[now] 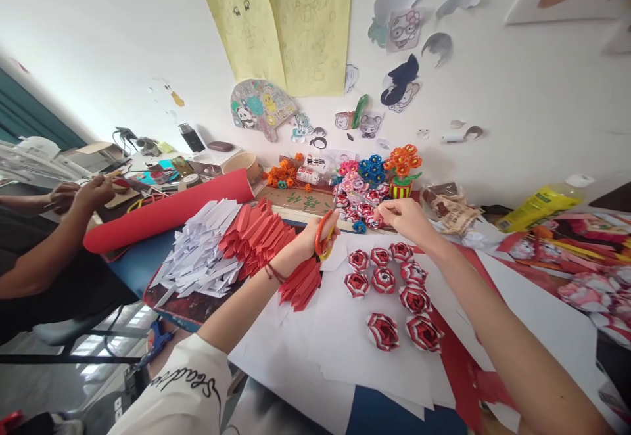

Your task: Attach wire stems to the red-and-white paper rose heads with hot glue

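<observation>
Scissors (324, 236) in left hand (310, 232), handle (319, 231) slanting up rightward.

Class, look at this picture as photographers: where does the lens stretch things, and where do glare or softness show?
Head view: the right forearm looks stretched toward the lower corner; bright reflections glare off the floor at lower left; the pale roses at the right edge look softer than the central red-and-white roses.

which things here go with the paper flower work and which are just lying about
Part of the work:
- orange-handled scissors in the left hand
- white strips
- red strips
- red-and-white flowers

Probably just lying about:
- yellow bottle
- black-capped flask
- dark oval case
</observation>
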